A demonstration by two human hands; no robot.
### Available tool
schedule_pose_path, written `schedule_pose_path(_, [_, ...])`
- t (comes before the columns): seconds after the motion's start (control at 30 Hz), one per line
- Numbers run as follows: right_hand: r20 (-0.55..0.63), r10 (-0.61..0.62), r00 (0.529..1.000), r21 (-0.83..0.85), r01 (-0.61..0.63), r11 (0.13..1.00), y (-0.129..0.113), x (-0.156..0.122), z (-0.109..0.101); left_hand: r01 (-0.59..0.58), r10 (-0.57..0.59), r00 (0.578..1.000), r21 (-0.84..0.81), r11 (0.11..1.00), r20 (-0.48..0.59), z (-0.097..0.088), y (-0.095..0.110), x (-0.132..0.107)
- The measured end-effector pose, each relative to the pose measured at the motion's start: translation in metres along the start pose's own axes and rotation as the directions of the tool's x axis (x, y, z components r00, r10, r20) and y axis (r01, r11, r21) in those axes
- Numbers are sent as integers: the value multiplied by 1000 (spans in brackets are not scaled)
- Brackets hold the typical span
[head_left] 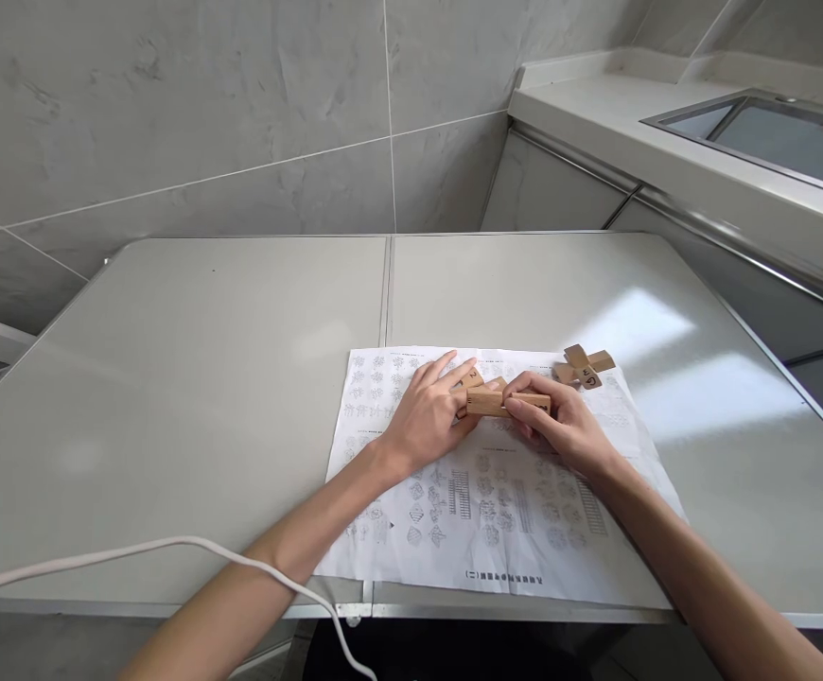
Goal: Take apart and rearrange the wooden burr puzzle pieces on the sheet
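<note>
Both my hands meet over a printed paper sheet on a grey table. My right hand pinches a long wooden block by its right end. My left hand grips the left end of the same cluster of wooden pieces, fingers curled, index finger stretched over a second block. A separate small assembly of crossed wooden blocks lies on the paper's far right corner, apart from both hands.
A white cable runs across the table's near left edge and over my left forearm. A tiled wall stands behind the table. A counter with a sink is at the right.
</note>
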State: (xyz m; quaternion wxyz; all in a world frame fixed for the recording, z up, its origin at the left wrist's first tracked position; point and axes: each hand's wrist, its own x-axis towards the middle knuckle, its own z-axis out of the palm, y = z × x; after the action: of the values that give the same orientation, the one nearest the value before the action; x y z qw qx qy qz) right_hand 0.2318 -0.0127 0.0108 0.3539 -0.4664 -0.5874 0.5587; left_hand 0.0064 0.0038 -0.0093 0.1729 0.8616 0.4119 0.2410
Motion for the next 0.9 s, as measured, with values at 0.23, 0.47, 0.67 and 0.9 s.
schedule_pose_path(0.23, [-82,-8,997,-135,-3,991,-5,1,4,82,-78,994,48,996,-72,3,-3,0])
schedule_pose_path(0.47, [-45,-79,996,-297,63,953,-4,2,6,104,-105,991,-11,995,-85,4,-4,1])
schedule_pose_path(0.67, [-30,-128,991,-433,103,896,0,2,5,106,-111,990,-60,992,-82,0,-3,1])
schedule_pose_path(0.9, [-72,-150,986,-495,96,864,0,2,7,94,-100,993,-93,991,-59,-4,-1,1])
